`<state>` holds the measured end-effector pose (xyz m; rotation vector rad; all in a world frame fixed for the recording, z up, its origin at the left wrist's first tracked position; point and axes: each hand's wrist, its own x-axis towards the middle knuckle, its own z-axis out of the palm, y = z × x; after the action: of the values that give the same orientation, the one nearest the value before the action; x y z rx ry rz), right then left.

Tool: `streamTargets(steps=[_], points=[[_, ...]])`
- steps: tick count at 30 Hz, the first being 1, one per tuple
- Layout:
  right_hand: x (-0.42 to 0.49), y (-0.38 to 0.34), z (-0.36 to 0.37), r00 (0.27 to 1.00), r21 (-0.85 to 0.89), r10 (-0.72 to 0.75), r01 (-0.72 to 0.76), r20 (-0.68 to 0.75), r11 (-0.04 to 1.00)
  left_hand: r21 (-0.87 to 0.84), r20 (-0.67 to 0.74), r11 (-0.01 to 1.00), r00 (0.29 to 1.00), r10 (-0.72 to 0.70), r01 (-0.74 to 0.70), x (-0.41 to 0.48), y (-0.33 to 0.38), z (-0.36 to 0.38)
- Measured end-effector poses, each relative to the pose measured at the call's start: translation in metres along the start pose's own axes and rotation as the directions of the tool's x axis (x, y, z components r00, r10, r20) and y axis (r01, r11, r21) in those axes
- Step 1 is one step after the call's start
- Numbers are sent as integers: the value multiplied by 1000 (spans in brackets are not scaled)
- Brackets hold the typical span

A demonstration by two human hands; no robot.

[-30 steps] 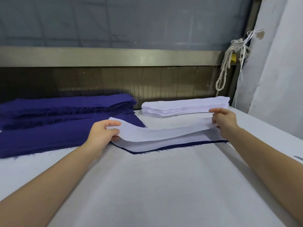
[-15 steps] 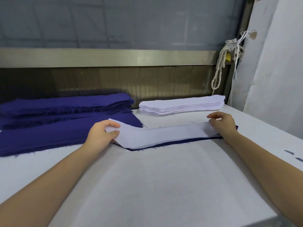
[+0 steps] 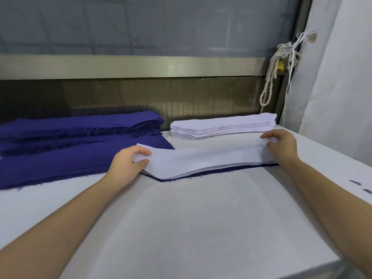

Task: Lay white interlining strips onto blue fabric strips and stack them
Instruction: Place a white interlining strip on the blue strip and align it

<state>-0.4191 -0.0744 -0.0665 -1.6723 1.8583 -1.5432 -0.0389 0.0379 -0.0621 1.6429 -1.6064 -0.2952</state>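
left hand pinching 9 o'clock end of white interlining strip, right hand gripping 3 o'clock end. stretched flat, guessing so edges match blue strip underneath. white stack at 1 o'clock, easy reach

We can read no text, label, brand, number or sign anywhere in the frame. The small yellow piece by the rope at upper right is too small for us to tell whether it bears any print.
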Motion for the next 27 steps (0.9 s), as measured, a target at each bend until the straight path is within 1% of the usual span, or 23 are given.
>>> streamTargets(steps=[4, 9, 14, 21, 27], points=[[0, 3, -4, 998, -23, 64, -63, 30, 998, 75, 5, 996, 999, 41, -41, 0, -2, 2], [1, 8, -4, 992, -89, 107, -101, 68, 991, 132, 22, 991, 999, 33, -35, 1, -4, 2], [0, 9, -2, 986, -170, 106, -84, 127, 982, 157, 23, 987, 999, 39, -42, 2, -4, 3], [1, 7, -4, 987, -172, 121, -101, 107, 980, 181, 20, 982, 999, 50, -53, 1, -2, 1], [0, 7, -3, 982, -220, 119, -85, 148, 972, 206, 41, 975, 997, 71, -79, 0, -3, 2]])
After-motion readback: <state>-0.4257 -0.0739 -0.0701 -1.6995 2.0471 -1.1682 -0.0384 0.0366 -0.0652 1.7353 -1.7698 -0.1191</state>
